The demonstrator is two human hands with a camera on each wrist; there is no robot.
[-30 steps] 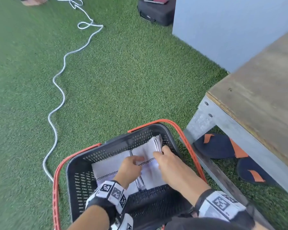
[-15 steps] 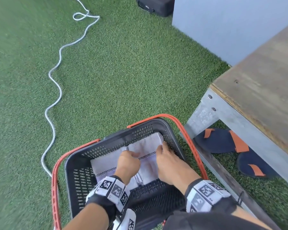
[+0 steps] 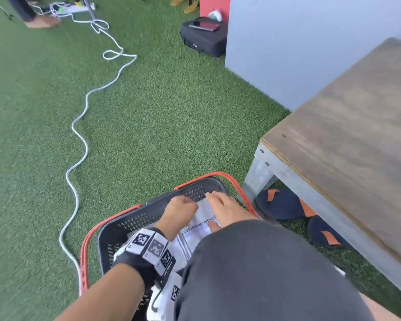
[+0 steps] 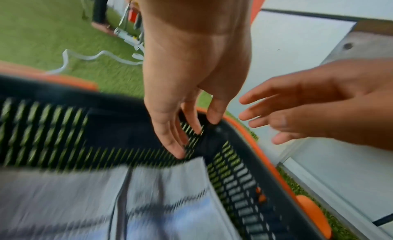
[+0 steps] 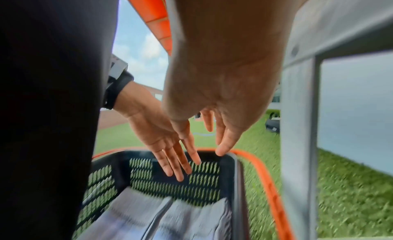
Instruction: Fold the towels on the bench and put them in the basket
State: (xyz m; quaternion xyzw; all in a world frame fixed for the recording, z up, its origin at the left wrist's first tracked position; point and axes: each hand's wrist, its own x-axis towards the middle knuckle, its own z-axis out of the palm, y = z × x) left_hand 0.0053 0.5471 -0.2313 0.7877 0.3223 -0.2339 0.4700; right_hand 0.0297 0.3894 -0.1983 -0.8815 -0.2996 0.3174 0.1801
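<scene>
Two folded white towels (image 3: 203,224) with a checked stripe lie side by side in the black basket (image 3: 130,224) with orange handles, on the grass beside the bench (image 3: 345,135). My left hand (image 3: 182,210) hovers over the basket's far end with straight fingers and holds nothing. My right hand (image 3: 226,206) is beside it, fingers spread, also holding nothing. In the left wrist view the left hand (image 4: 191,131) hangs just above the towels (image 4: 161,193). In the right wrist view the right hand (image 5: 212,139) is above the towels (image 5: 180,216). My dark-clad knee hides the basket's near right part.
The bench top shows bare wood. Dark sandals (image 3: 285,205) with orange straps lie under it. A white cable (image 3: 79,144) snakes across the grass on the left. A black case (image 3: 202,38) sits by the grey wall (image 3: 299,42). Another person's foot (image 3: 42,23) is at the far left.
Both hands have let go of the right towel and lifted off it, fingers straightening. The head view has tilted up, and my knee now covers part of the basket.
</scene>
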